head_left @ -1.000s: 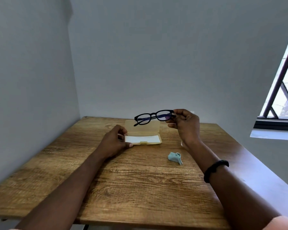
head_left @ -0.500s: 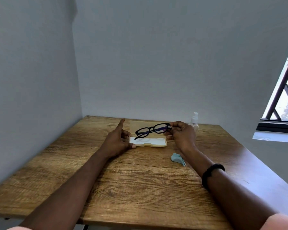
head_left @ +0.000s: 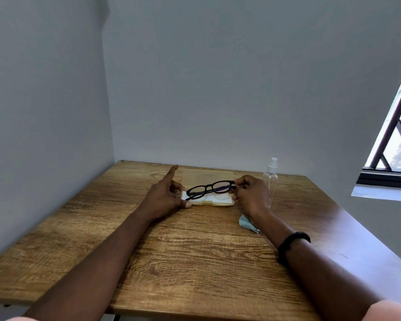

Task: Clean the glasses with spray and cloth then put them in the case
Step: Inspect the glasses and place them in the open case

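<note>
Black-framed glasses (head_left: 210,188) hang low over the open yellowish case (head_left: 207,178), whose white-lined tray lies toward me with its lid tilted back. My right hand (head_left: 250,195) pinches the right end of the frame. My left hand (head_left: 166,194) rests at the case's left end with fingers spread and the index finger raised, its thumb against the case's front corner. A clear spray bottle (head_left: 270,174) stands just behind my right hand. A crumpled light-blue cloth (head_left: 247,223) lies on the table, partly hidden by my right wrist.
The wooden table (head_left: 171,262) sits in a corner, with grey walls to the left and behind. A window with dark bars (head_left: 394,144) is at the right. The table's right edge runs close past my right forearm.
My right hand has lowered the glasses from above the case down onto its tray. My left hand let go of the case's side and opened its fingers. The spray bottle has come into view.
</note>
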